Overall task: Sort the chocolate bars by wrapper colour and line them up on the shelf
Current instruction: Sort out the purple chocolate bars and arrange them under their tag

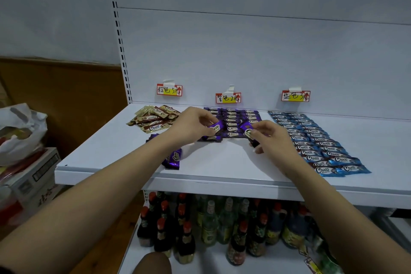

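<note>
On a smooth white metal shelf [222, 162], the left hand [191, 125] pinches a glossy purple chocolate bar [214, 128] and the right hand [270, 138] pinches another purple bar [248, 132], both near neat purple rows [233, 119]. Crinkly brown bars [153, 119] are heaped far left; blue bars [315, 142] line the right.

Upper shelf [222, 169] before me. At its back, three groups of chocolate bars side by side: loose heap [153, 119] left, neat rows [235, 121] middle, long double column [315, 140] right, running from back wall toward front edge. Price tag [169, 90] on wall behind each group. My left hand [191, 125] pinches bar [214, 128] at middle group's left front; my right hand [270, 135] holds another [249, 132] at its right front. Stray bar [173, 159] near front edge, under my left forearm. Bottles [211, 224] on lower shelf beneath. Bag [20, 129] atop boxes [29, 180], far left.
</note>
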Motion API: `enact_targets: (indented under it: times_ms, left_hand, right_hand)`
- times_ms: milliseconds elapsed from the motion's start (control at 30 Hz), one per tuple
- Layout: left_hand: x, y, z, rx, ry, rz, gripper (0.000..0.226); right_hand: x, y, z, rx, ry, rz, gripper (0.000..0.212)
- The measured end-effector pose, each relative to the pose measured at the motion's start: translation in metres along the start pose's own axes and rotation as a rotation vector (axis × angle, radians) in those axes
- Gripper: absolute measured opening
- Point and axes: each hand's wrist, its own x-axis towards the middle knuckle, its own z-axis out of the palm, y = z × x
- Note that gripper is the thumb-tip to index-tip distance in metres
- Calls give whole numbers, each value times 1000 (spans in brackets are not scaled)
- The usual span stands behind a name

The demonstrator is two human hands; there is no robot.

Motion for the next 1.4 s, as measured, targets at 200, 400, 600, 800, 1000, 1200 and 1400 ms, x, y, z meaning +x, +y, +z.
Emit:
enact_targets:
  times_ms: [200, 400, 600, 800, 1000, 1200, 1400]
  left_hand:
    - [19, 25, 25, 62, -48, 46, 18]
    - [32, 29, 51, 216, -118, 57, 16]
    - [38, 20, 61, 389, -88, 31, 14]
    - [0, 21, 75, 276, 128, 221, 22]
    - [-22, 14, 85, 385, -43, 307, 28]
    - [-23, 15, 90, 436, -40, 282, 29]
    - [-23, 14, 88, 409, -35, 293, 30]
  right_hand:
    - [2, 14, -27, -87, 75, 9, 9]
    - [-2, 17, -28, -62, 117, 3, 10]
    - [-3, 19, -29, -85, 99, -4, 9]
    - [-3, 19, -29, -92, 106, -17, 10]
    - [7, 21, -30, -250, 91, -60, 14]
    - [20, 12, -37, -586, -68, -73, 18]
    - [32, 19, -24, -816, -36, -191, 16]
